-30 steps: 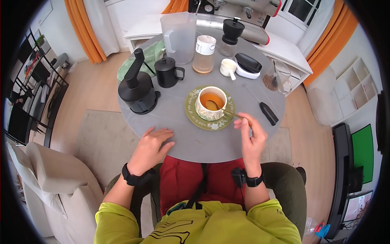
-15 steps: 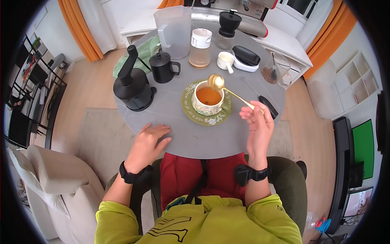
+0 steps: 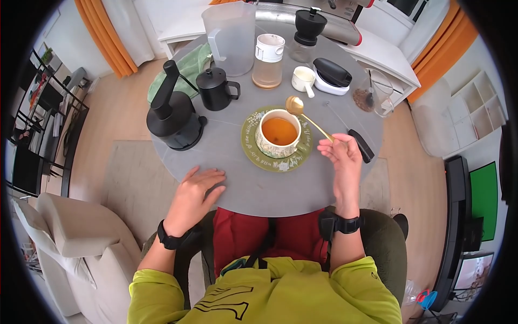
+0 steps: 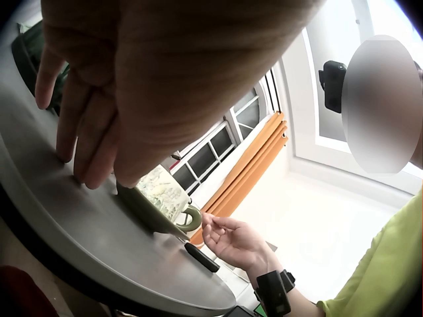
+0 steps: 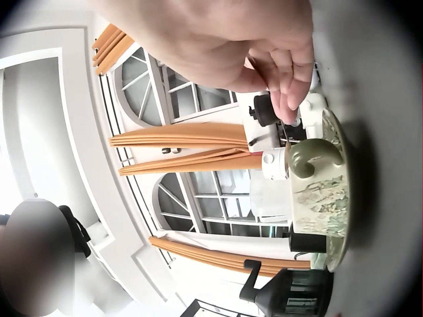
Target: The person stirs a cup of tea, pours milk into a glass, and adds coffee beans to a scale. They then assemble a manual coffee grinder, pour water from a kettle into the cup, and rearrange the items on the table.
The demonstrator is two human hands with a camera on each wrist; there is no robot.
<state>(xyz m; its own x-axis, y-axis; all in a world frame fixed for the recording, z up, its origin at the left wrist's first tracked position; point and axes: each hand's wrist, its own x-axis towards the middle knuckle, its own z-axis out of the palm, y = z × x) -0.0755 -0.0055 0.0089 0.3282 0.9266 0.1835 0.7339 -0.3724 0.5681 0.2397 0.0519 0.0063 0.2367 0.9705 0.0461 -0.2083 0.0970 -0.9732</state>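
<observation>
My right hand (image 3: 344, 154) pinches the handle of a golden spoon (image 3: 313, 121) between thumb and fingers. The spoon's bowl is up in the air, just past the far right rim of a patterned cup (image 3: 263, 144) and apart from it. Amber liquid (image 3: 278, 131) with a small dark spot fills much of the cup, which has a green handle (image 5: 317, 153). Under it lies a green saucer (image 3: 250, 152) with white lettering and flowers. My left hand (image 3: 198, 195) rests on the grey table near its front edge, fingers loosely extended, holding nothing.
A black hand grinder (image 3: 174, 121) and black pot (image 3: 213, 89) stand left of the saucer. Behind are a clear pitcher (image 3: 232, 40), a glass jar (image 3: 267, 70) and a small white cup (image 3: 303, 80). A black-handled whisk (image 3: 360, 146) lies right, near a glass carafe (image 3: 372, 92).
The spoon has come up out of the liquid, its bowl passing over the cup's far rim and then shifting right. The left hand stays resting on the table.
</observation>
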